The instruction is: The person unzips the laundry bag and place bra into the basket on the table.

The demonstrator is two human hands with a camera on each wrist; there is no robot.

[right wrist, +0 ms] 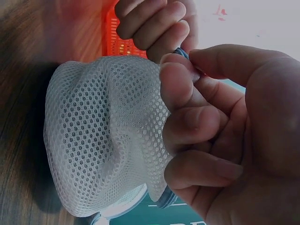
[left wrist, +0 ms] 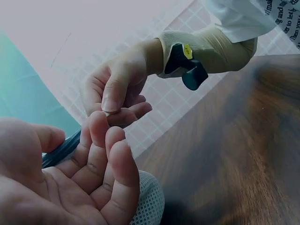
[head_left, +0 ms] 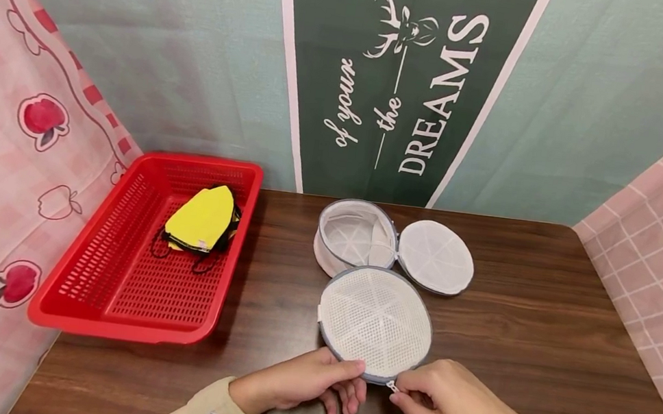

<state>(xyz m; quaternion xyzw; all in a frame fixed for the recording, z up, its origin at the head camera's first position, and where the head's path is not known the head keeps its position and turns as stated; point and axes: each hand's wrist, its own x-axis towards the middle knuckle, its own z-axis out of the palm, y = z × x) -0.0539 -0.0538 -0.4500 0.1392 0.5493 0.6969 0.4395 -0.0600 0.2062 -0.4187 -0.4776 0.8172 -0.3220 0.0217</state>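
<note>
A round white mesh bag with a grey zip rim is held at its near edge by both hands. My left hand grips the rim between thumb and fingers. At the white zip pull, my right hand pinches with thumb and forefinger. The right wrist view shows the bag's mesh side hanging beside the curled right fingers. Behind it stands a second round mesh bag, unzipped, its lid folded out to the right.
On the left a red basket holds a yellow item with black trim and cords. Brown wooden table lies beneath everything. A green printed curtain hangs behind, with pink cloths at both sides.
</note>
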